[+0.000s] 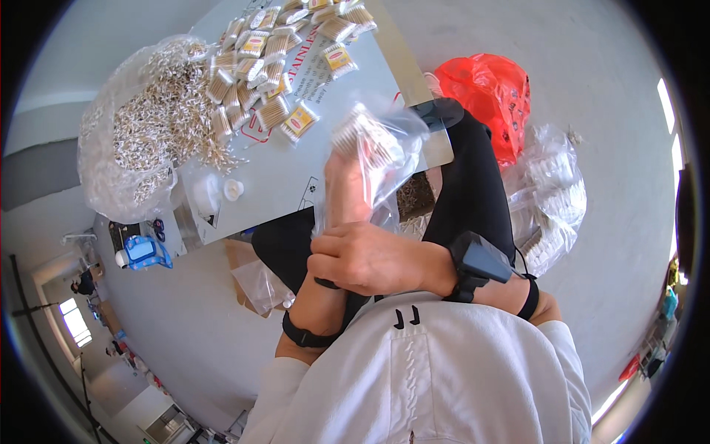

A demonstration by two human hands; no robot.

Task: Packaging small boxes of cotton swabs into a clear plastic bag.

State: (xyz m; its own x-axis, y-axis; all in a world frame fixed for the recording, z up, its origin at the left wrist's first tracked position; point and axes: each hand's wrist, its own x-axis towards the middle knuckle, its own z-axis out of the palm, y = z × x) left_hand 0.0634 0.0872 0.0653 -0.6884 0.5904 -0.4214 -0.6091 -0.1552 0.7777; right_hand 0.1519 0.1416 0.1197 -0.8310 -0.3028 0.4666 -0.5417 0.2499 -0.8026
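My left hand is inside a clear plastic bag, its fingers closed round a bundle of cotton swabs. Blur and the film hide whether the bundle is one pack or several. The bag covers the hand down to the wrist. Lying across my left wrist, my right hand has its fingers curled on the bag's mouth. Just beyond, several packets of cotton swabs lie heaped on the table, some showing yellow labels.
At the table's left, a big clear sack spills loose swabs. Near it sit a small white cap and a blue item. To the right are a red plastic bag and a clear bag of white packs on the floor.
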